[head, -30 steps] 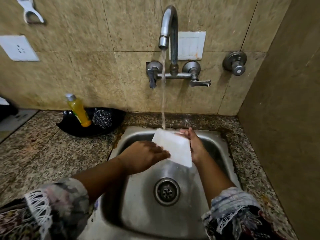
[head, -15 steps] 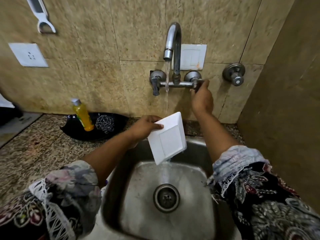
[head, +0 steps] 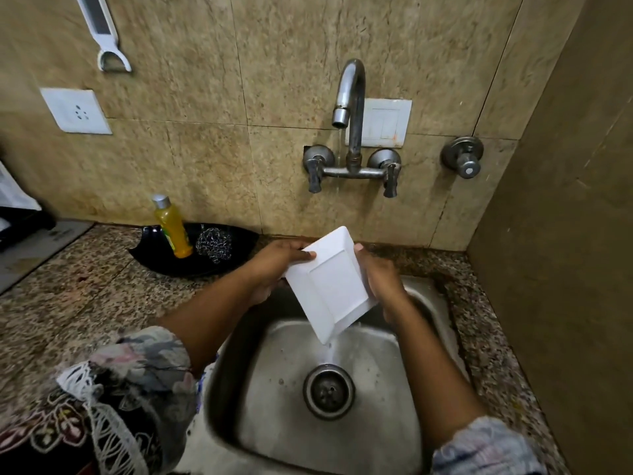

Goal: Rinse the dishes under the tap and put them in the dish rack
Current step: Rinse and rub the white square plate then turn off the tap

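Note:
A white square plate [head: 330,284] is held tilted over the steel sink [head: 424,303], one corner pointing down, and water runs off that corner toward the drain [head: 328,390]. My left hand [head: 274,269] grips its left edge and my right hand [head: 378,279] grips its right edge. The tap [head: 349,97] above shows only a thin trickle from its spout. Both tap handles [head: 390,180] point down. No dish rack is in view.
On the speckled granite counter [head: 85,303] to the left sits a black dish [head: 205,262] with a yellow soap bottle [head: 173,228] and a steel scourer [head: 215,243]. A brown side wall [head: 565,234] closes the right. A dark object [head: 20,217] lies at far left.
My right hand left the right tap handle and came down onto the plate's right edge. The handle now points down and the stream has thinned to a trickle.

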